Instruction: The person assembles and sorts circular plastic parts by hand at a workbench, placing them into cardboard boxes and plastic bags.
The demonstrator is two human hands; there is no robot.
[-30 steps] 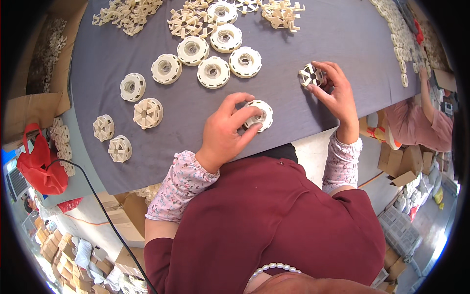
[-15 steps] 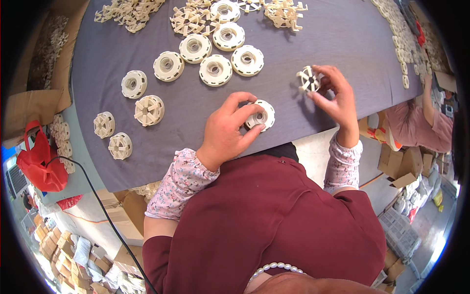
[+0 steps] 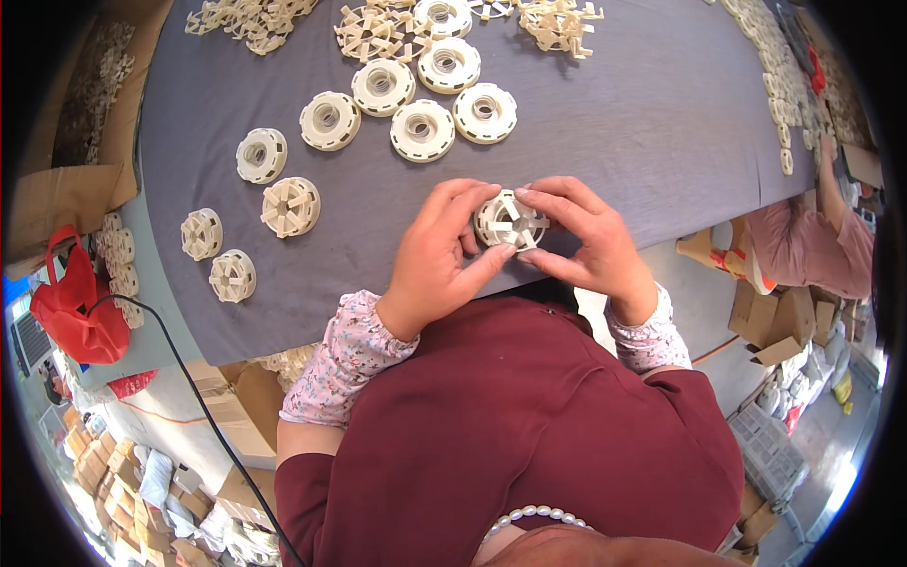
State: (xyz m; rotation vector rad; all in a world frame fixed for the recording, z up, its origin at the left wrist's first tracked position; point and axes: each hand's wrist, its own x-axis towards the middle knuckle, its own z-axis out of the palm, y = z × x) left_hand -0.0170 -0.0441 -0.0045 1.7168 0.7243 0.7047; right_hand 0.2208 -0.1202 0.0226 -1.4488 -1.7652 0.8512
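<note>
Near the table's front edge, my left hand grips a round cream plastic housing by its left side, fingers curled round the rim. Over its top lies a spoked cream plastic ring, which my right hand pinches at its right edge between thumb and fingers. The ring covers the middle of the housing, so its inside is hidden. Farther off stand several open housings with coil springs in their centres. To the left sit several housings topped with spoked rings.
Piles of loose spoked rings lie at the far side of the dark-cloth table. Rows of cream parts line the right edge. A red bag and a black cable are at the left. Another person's arm shows at the right.
My right hand has moved left with the spoked ring and brought it onto the housing in my left hand. The left hand stays about where it was.
</note>
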